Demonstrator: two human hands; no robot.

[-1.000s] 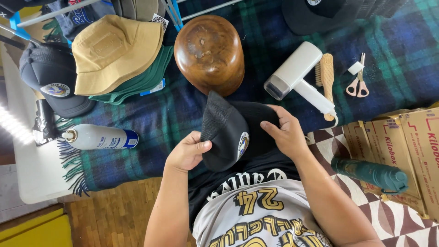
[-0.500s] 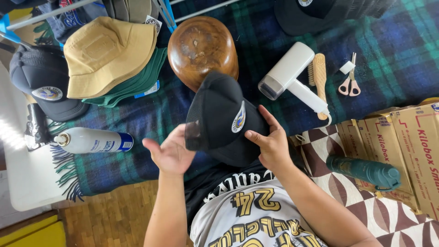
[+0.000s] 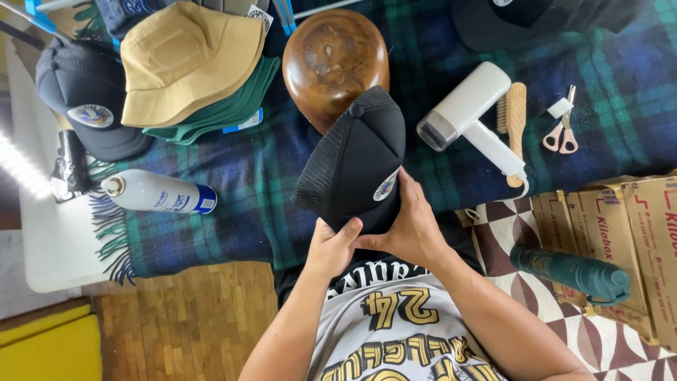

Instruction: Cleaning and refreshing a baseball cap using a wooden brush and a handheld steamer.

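A black cap (image 3: 356, 166) with a mesh back and a small round badge on its front is held up just above the near edge of the plaid blanket (image 3: 233, 190), its crown pointing toward 12 o'clock. It is gripped from below by both hands: the left hand (image 3: 335, 247) is closed on the lower edge at about 7 o'clock of the cap, thumb laid over the fabric, and the right hand (image 3: 409, 226) is wrapped on the edge at 5 o'clock, fingers pressed against the side by the badge. Directly at 12 o'clock, just beyond the cap's top button, a rounded wooden block (image 3: 331, 60) is seen; whether they touch cannot be told. At 2 o'clock a white handheld steamer (image 3: 469, 116) lies beside a wooden brush (image 3: 515, 120), with scissors (image 3: 560, 134) further out. At 9 o'clock a white spray can (image 3: 159, 194) lies well apart from the cap, with bare blanket between them. A tan bucket hat (image 3: 187, 60) is stacked at 10 o'clock.
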